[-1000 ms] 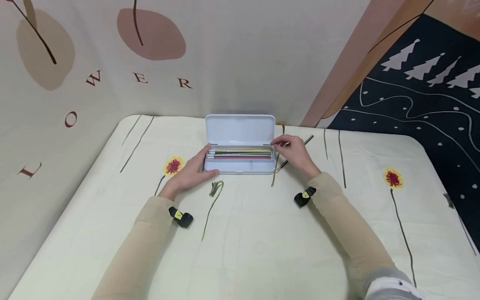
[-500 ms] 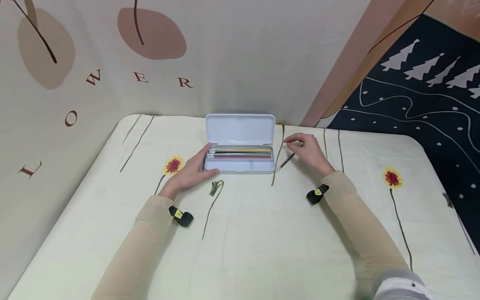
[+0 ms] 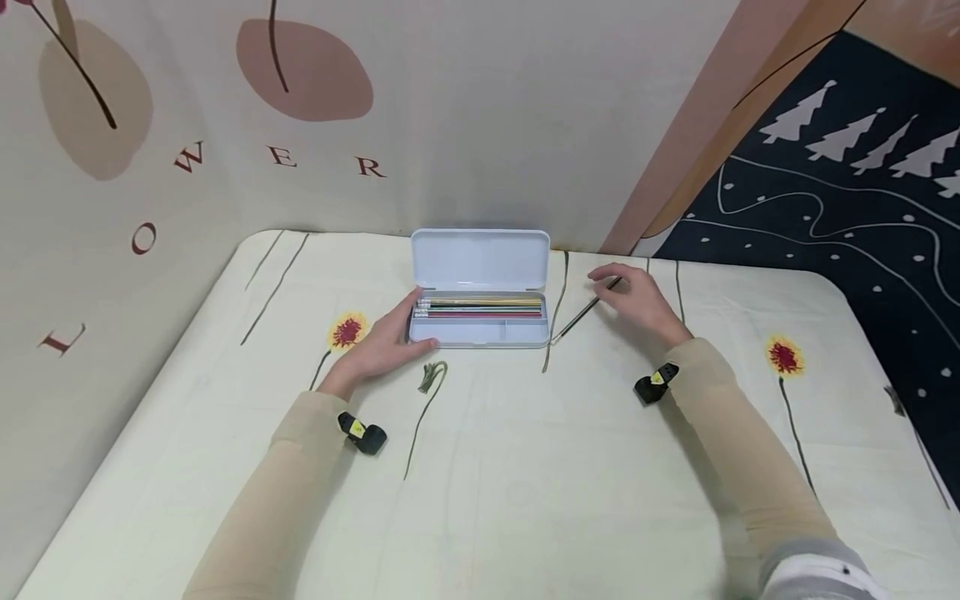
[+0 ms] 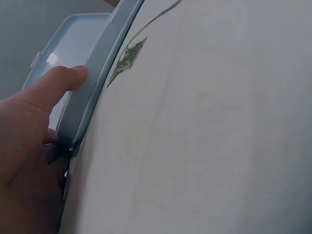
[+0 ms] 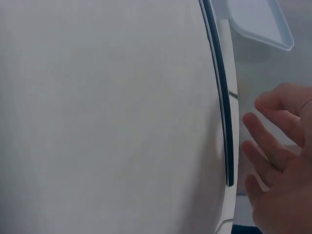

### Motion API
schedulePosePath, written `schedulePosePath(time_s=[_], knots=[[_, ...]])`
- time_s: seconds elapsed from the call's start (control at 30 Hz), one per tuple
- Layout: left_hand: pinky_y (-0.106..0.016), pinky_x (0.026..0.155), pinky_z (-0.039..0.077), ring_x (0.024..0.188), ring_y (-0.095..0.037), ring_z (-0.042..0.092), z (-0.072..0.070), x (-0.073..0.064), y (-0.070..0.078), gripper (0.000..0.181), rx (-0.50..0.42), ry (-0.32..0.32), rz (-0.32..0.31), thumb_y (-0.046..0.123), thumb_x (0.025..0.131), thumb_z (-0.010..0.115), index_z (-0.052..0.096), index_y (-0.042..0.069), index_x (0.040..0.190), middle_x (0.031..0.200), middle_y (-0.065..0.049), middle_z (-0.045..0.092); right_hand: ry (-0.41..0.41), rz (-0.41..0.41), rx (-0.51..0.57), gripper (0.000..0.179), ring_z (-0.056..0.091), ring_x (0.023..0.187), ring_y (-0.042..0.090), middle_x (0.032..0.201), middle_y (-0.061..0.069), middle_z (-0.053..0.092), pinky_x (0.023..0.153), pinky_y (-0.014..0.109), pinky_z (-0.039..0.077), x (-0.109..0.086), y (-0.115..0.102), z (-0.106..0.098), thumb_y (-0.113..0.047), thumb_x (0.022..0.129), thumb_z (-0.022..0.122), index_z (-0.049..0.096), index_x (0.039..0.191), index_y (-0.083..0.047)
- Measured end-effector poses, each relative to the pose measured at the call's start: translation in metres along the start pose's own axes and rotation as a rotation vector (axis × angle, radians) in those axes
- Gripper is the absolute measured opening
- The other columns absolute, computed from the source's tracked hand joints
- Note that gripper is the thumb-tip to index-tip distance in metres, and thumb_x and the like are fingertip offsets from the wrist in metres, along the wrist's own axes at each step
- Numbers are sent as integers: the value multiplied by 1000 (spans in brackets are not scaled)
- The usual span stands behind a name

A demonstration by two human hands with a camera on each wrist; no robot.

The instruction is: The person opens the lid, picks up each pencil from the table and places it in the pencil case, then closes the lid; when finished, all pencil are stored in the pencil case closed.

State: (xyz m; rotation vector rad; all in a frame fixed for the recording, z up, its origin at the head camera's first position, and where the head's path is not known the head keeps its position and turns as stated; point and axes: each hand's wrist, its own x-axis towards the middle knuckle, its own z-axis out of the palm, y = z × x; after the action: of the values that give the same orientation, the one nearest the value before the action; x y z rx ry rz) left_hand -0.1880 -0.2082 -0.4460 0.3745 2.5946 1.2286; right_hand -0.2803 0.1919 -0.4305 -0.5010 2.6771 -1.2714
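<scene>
A pale blue-white pencil case (image 3: 463, 332) lies with its lid (image 3: 481, 259) raised at the back. Several coloured pencils (image 3: 483, 307) lie side by side in its rear compartment. My left hand (image 3: 375, 346) holds the case at its left end; in the left wrist view the thumb (image 4: 68, 78) presses on the front wall and the other fingers are partly hidden. A dark pencil (image 3: 577, 317) lies slanted on the cloth to the right of the case. My right hand (image 3: 637, 304) hovers by its far end, fingers loosely bent, apart from the dark pencil (image 5: 223, 92) in the right wrist view.
A white cloth (image 3: 480, 500) printed with flowers and stems covers the table. Behind stands a printed fabric wall (image 3: 480, 117), close to the raised lid. A dark fabric with white trees (image 3: 840, 200) hangs at the right.
My right hand has moved right, from the case's right edge to the far end of the dark pencil. The left hand and the case have stayed in place.
</scene>
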Motion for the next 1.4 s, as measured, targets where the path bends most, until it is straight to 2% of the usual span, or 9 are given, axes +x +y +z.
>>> schedulePosePath(time_s=[0.23,0.63,0.9,1.2,1.4], knots=[[-49,114,17,143,-31,17,0,-1,1,92,-2,5,14,27,90,69,7,10,156,157,-15,21,-113,-76,-22,25,47,120,36,117,23,61,107,47,29,-1,12,-4,-1,92,60,64,115,8],[-48,115,16,144,-31,16,0,-1,2,93,0,-2,2,27,90,69,6,9,156,158,-15,19,-119,-162,-24,23,52,109,36,107,23,63,102,47,33,-3,18,-5,7,85,64,67,109,10],[-48,115,16,144,-31,15,0,0,1,93,1,0,4,27,90,69,6,10,156,158,-15,18,-115,-216,-25,16,56,100,33,97,18,68,99,45,34,-4,23,-5,9,84,65,72,98,5],[-48,115,16,144,-32,16,0,-1,0,93,5,-1,0,27,90,69,5,8,156,158,-16,18,-143,-177,-52,14,53,105,30,101,15,69,100,47,32,-9,20,-6,3,87,66,73,99,1],[-47,115,17,143,-33,18,0,0,-1,93,21,8,21,25,90,69,6,8,156,157,-17,21,-147,-118,-24,14,53,106,29,104,15,66,101,47,33,-12,19,-7,3,88,65,72,101,0]])
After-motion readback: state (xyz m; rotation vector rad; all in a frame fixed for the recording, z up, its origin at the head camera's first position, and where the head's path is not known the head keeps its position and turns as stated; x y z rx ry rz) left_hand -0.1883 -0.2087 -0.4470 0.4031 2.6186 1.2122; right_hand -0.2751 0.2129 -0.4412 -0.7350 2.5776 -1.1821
